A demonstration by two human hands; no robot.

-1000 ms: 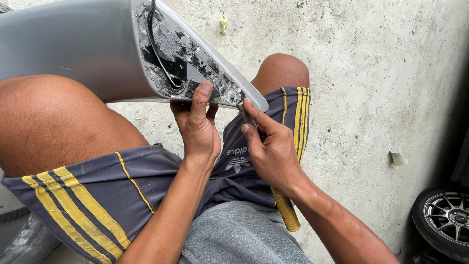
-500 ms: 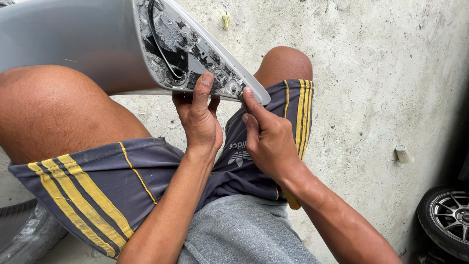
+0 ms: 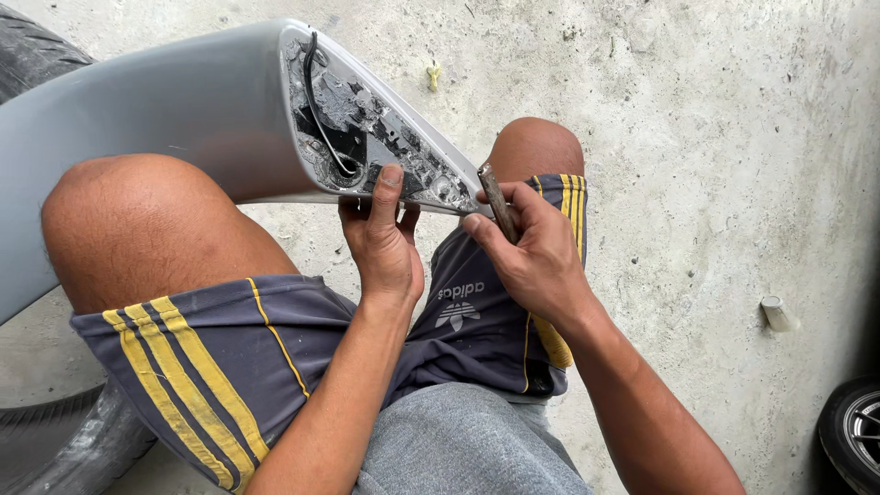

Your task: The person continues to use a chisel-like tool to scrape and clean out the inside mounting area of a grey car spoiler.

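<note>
Sitting low with grey shirt hem and navy shorts (image 3: 229, 367) striped in yellow nearest the camera, the person rests a grey body panel (image 3: 165, 119) across the left knee. The left hand (image 3: 385, 243) is curled under the panel's open end, thumb pressed on the edge of the exposed cavity (image 3: 367, 128), where a black cable and broken fittings show. The right hand (image 3: 536, 257) is closed around a slim brownish tool (image 3: 496, 206), which half a second ago was tucked down by the thigh and now points up, its tip touching the panel's narrow corner. Beyond lie the concrete floor (image 3: 715, 137), a tyre (image 3: 37, 55) and a wheel (image 3: 857, 431).
</note>
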